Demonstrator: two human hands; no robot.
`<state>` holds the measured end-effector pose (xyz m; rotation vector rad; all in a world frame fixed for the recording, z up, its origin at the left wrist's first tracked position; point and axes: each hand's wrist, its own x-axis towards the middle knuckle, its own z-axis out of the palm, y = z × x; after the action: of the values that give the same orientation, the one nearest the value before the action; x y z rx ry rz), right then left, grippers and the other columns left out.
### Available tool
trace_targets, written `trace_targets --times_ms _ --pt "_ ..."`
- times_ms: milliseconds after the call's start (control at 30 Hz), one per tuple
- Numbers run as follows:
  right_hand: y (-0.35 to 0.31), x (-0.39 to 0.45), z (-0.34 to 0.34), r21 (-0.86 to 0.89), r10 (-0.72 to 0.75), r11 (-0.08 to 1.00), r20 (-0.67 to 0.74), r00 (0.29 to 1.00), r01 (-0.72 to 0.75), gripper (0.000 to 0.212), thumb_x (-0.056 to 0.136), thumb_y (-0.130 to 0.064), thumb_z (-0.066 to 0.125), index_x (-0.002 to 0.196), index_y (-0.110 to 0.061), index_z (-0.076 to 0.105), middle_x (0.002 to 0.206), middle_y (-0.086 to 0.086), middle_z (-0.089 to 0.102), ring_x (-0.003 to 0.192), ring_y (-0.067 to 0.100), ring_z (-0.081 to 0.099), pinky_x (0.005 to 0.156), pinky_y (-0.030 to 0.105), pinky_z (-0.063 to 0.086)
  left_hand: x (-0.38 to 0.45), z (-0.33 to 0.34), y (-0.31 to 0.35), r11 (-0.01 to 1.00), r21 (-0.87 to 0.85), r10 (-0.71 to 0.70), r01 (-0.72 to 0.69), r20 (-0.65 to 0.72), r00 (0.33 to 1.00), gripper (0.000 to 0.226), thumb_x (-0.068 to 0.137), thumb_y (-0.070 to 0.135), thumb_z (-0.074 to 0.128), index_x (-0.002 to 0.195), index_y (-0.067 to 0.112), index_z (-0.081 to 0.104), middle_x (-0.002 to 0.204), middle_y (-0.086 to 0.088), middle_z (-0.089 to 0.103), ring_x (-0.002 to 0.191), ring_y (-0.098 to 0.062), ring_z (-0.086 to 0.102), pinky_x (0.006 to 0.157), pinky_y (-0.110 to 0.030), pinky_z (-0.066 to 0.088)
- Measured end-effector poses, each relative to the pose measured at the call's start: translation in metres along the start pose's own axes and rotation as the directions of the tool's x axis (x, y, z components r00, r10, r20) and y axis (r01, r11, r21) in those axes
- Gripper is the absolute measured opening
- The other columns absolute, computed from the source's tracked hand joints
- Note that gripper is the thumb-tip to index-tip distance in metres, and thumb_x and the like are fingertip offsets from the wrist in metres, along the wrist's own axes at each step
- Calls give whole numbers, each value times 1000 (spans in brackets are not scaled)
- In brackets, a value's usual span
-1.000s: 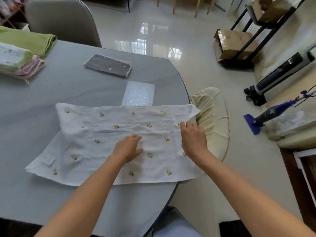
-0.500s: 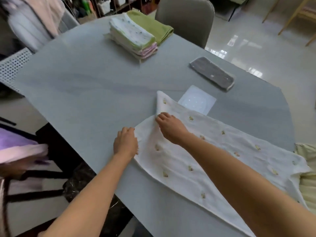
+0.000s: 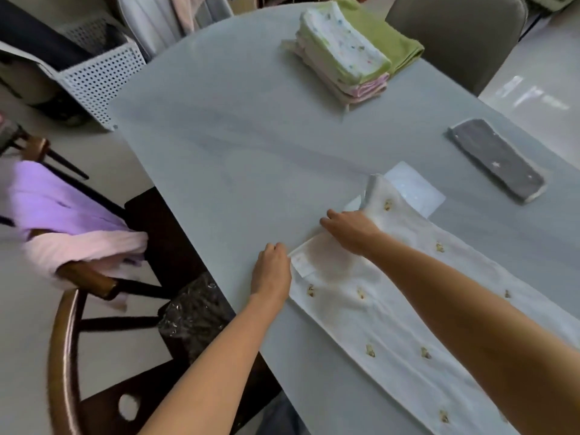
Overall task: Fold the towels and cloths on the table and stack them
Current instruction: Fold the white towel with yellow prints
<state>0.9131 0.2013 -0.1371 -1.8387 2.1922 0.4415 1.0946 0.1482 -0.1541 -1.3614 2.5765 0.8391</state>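
Observation:
A long white cloth [image 3: 392,309] with small yellow motifs lies folded lengthwise on the grey table [image 3: 251,146], running from the middle toward the lower right. My left hand [image 3: 271,271] pinches its near-left corner by a small label, fingers curled. My right hand [image 3: 351,227] grips the cloth's left end a little farther back; the far corner beside it stands slightly raised. A stack of folded cloths [image 3: 345,54] sits at the far side, beside a folded green towel [image 3: 392,42]. A folded grey cloth [image 3: 499,161] lies at the right.
A pale square mat [image 3: 417,189] lies partly under the white cloth. A wooden chair [image 3: 66,334] with purple and pink cloths [image 3: 56,221] stands left of the table. A white perforated basket [image 3: 97,76] is at the far left, a grey chair [image 3: 455,32] behind the table.
Both hands have moved from the cloth's right part to its left end, and my view swung left with them. The cloth now lies as a narrower band.

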Motion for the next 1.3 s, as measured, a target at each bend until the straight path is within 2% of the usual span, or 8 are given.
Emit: trace_targets --times_ms 167,367,467,567,700,867,1100,1300 --pt "-45 23 5 141 -91 981 -268 959 132 35 87 2 48 121 -4 50 125 17 49 108 36 51 85 41 42 -2 -26 -43 992 52 -111 112 -20 994 13 98 9 43 104 3 53 112 -13 53 99 -30 55 75 -32 39" --pt "-64 21 22 324 168 940 -164 972 -107 62 101 -29 36 152 -14 5 160 7 -4 147 25 1 118 34 6 -3 -43 -63 971 237 41 -25 -65 997 30 97 24 50 125 11 45 129 -7 46 116 -26 46 90 -32 39" --pt "-61 11 29 368 143 919 23 989 -141 62 101 -36 34 152 -17 5 160 7 -7 147 24 -6 119 38 0 -8 -36 -58 912 342 172 -227 185 968 59 98 38 44 148 17 22 156 -6 17 143 -25 15 115 -40 17" --pt "-47 -10 27 459 184 876 -37 982 -147 56 101 -37 34 150 -17 17 160 7 5 147 21 5 119 37 2 -17 -29 -47 870 458 7 -182 359 933 69 99 36 41 152 17 2 160 -7 -6 146 -30 -7 116 -52 0" --pt "-14 -79 24 568 362 786 -100 927 -246 42 98 -30 43 136 -12 44 144 7 43 129 27 43 109 37 29 -34 -21 10 850 446 196 -281 227 954 49 98 19 43 144 12 28 151 -12 26 142 -31 19 114 -44 17" --pt "49 -214 63 545 553 693 18 833 -472 28 95 -25 47 119 -15 57 125 6 59 110 29 56 89 38 47 -93 16 134 746 231 534 -624 352 769 31 98 24 44 125 10 51 123 -10 55 112 -31 51 89 -40 41" --pt "121 -381 106 495 733 551 96 673 -671 16 92 -19 48 99 -15 62 101 6 67 94 29 60 71 33 46 -179 109 257 708 -13 610 -706 515 602 31 96 31 45 121 16 55 122 -5 59 112 -27 55 88 -36 45" --pt "170 -445 144 414 770 504 183 612 -758 27 94 -20 46 118 -11 56 118 11 61 104 31 59 81 37 49 -233 173 289 527 2 659 -850 629 411 38 96 35 49 130 17 51 125 -4 56 115 -25 51 87 -38 46"
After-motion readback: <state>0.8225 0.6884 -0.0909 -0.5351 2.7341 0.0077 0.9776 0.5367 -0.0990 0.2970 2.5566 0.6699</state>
